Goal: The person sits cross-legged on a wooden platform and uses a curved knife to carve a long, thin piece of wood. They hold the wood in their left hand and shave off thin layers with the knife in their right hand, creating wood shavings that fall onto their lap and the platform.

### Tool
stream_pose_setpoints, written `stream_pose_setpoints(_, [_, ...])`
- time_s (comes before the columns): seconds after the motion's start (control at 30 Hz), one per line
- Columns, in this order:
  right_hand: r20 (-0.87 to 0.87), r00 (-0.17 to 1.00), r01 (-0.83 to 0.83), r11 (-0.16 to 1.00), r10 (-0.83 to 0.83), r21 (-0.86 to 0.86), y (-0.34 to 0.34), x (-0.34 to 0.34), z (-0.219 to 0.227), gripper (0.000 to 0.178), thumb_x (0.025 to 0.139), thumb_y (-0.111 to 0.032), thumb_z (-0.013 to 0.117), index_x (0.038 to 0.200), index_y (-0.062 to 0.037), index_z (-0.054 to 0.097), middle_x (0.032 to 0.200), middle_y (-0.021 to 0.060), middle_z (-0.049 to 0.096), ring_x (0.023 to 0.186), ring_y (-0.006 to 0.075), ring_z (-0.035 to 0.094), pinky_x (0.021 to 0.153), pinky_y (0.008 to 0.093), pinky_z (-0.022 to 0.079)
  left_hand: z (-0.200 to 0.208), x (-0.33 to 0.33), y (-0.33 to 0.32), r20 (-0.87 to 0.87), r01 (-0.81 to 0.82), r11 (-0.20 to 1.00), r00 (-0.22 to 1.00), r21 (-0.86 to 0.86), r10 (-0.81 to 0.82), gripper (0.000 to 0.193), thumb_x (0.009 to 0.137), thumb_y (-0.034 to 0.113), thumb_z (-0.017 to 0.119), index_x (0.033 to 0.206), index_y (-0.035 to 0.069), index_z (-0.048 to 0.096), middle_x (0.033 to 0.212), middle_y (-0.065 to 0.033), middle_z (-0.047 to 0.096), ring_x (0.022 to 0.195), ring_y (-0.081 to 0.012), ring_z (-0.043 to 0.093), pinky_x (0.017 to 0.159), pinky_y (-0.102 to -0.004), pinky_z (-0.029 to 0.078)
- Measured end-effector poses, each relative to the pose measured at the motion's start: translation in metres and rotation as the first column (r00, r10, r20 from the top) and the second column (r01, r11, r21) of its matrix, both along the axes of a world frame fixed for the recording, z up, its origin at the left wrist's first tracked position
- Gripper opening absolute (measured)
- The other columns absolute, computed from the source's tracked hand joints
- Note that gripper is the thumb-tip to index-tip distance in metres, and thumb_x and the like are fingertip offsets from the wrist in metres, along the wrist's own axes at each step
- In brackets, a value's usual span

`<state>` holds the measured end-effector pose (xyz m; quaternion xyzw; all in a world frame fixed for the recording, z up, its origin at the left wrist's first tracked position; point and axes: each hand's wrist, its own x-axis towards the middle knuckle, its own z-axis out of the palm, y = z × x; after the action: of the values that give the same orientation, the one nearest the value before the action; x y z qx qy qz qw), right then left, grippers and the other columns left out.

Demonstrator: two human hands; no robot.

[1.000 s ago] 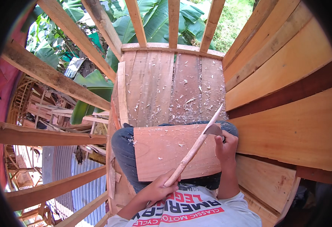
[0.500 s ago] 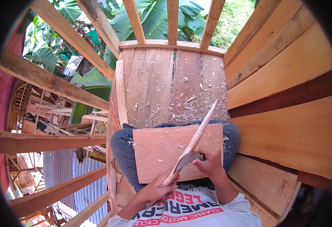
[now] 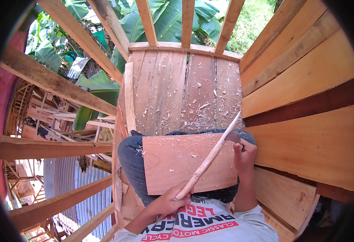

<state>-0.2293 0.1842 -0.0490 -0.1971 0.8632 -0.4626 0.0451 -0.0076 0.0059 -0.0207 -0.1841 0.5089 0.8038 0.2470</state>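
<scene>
A long, peeled wooden stick point(image 3: 208, 160) with a pointed far end slants across my lap, from lower left to upper right. My left hand point(image 3: 171, 201) is closed around its near end, close to my shirt. My right hand point(image 3: 246, 155) grips a knife, its handle mostly hidden by the fingers. The dark, broad knife blade point(image 3: 232, 137) lies against the stick near the pointed end. Under the stick, a flat wooden board point(image 3: 177, 161) rests across my crossed legs, with a few shavings on it.
Pale shavings point(image 3: 203, 107) litter the plank floor point(image 3: 156, 97) ahead of me. Wooden slats point(image 3: 52, 148) form an open railing on the left and front. Wide boards point(image 3: 306, 141) wall the right side, close to my right hand. Banana leaves point(image 3: 165, 22) hang beyond the railing.
My right hand and the knife have moved away from me and to the right, along the stick toward its tip. The stick's far end has swung slightly right; my left hand stays near my shirt.
</scene>
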Motion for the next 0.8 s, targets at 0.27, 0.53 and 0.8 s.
stream_pose_setpoints(0.27, [-0.157, 0.926, -0.35, 0.936, 0.342, -0.027, -0.013, 0.054, 0.008, 0.069, 0.086, -0.066, 0.052, 0.063, -0.0008, 0.057, 0.049, 0.0105, 0.042, 0.043, 0.021, 0.045, 0.045, 0.0344, 0.033, -0.003, 0.001, 0.007, -0.047, -0.055, 0.998, 0.997, -0.02, 0.054, 0.024, 0.085, 0.003, 0.057, 0.107, 0.003, 0.048, 0.081, -0.0013, 0.049, 0.062, -0.0065, 0.048, 0.057, -0.0215, 0.042])
stream_pose_setpoints(0.53, [0.016, 0.992, -0.121, 0.993, 0.122, -0.01, 0.002, 0.027, 0.002, 0.053, 0.082, -0.053, 0.065, 0.066, -0.0026, 0.062, 0.052, 0.0155, 0.049, 0.049, 0.0332, 0.055, 0.046, 0.0374, 0.04, 0.006, 0.006, 0.004, 0.058, -0.034, 0.999, 0.998, 0.02, 0.033, 0.029, 0.084, 0.006, 0.061, 0.109, 0.004, 0.047, 0.08, 0.0012, 0.048, 0.065, -0.0053, 0.047, 0.056, -0.0197, 0.037])
stream_pose_setpoints(0.8, [-0.019, 0.95, -0.312, 0.949, 0.311, -0.047, -0.006, 0.059, 0.007, 0.056, 0.08, -0.055, 0.067, 0.063, -0.0016, 0.058, 0.051, 0.0138, 0.047, 0.047, 0.0309, 0.053, 0.045, 0.0371, 0.039, -0.005, 0.006, 0.005, -0.06, -0.032, 0.999, 0.998, -0.017, 0.031, 0.033, 0.085, 0.001, 0.057, 0.117, 0.003, 0.047, 0.09, -0.002, 0.048, 0.076, -0.0076, 0.049, 0.063, -0.0221, 0.044])
